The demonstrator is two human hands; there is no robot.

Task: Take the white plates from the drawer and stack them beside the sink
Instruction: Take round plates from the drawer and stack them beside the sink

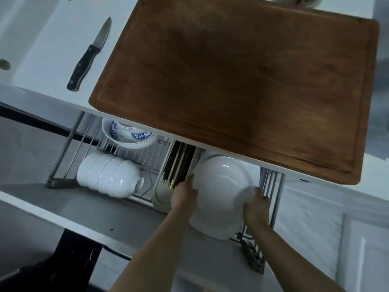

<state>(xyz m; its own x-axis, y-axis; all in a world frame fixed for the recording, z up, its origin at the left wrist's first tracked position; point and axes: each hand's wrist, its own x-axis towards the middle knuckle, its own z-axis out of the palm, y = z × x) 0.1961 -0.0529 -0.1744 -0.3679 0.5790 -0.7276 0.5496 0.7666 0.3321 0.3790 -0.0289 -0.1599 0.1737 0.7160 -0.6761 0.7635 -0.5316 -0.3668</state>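
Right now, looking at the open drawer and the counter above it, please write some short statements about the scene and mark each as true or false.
1. Both hands, left hand and right hand, grip the stack of round white plates inside the wire rack drawer. True.
2. The black-handled kitchen knife lies on the brown wooden cutting board. False: it lies on the white counter, left of the board.
3. The row of white bowls lies on its side, left of the plates. True.
4. The blue-patterned bowl sits beside the knife. False: it is in the drawer.
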